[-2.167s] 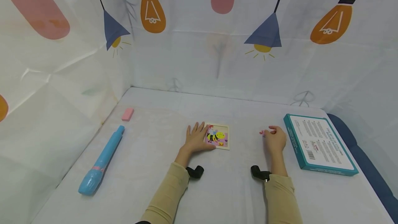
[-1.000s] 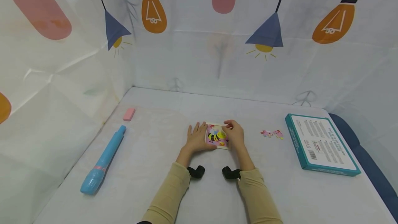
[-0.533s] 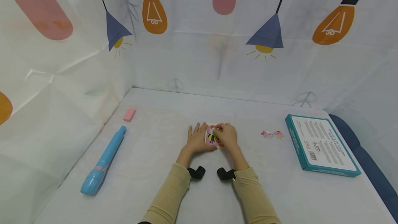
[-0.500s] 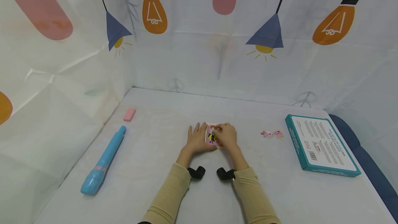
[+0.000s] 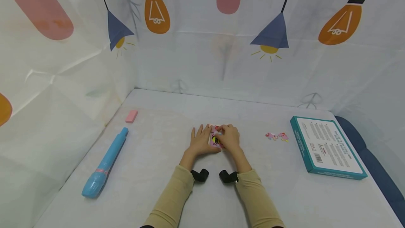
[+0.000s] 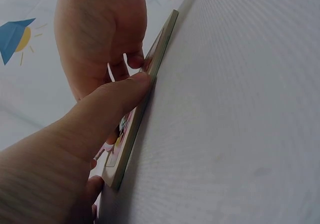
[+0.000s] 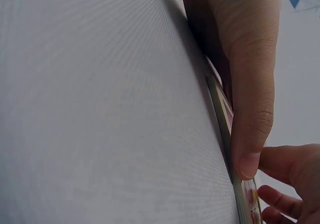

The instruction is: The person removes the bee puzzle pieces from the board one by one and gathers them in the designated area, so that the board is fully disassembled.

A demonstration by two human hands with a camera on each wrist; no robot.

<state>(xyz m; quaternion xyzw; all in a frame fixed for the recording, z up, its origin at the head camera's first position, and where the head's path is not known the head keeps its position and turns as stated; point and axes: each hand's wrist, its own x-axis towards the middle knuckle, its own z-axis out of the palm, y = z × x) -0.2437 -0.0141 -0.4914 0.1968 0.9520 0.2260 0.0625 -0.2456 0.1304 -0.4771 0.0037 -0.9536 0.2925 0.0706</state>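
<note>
A small square jigsaw puzzle [image 5: 214, 145] in a thin wooden frame lies on the white table, with a yellow and black bee on pink partly showing. My left hand [image 5: 200, 143] lies spread along its left side. In the left wrist view the left thumb [image 6: 132, 87] presses the frame's near edge [image 6: 137, 124]. My right hand [image 5: 231, 138] is over the right half, its fingers bent and pinching what looks like a puzzle piece, mostly hidden. The right wrist view has the right thumb [image 7: 252, 139] pointing down onto the puzzle. Two loose puzzle pieces [image 5: 271, 136] lie farther right.
A teal-edged box [image 5: 332, 147] lies at the right of the table. On the left are a blue microphone-shaped object [image 5: 104, 164] and a pink eraser-like block [image 5: 131, 116]. White curtains with printed lamps surround the table's back and sides.
My right hand has moved left from beside the loose pieces to the puzzle, then a little farther left across it. My left hand has stayed at the puzzle's left side.
</note>
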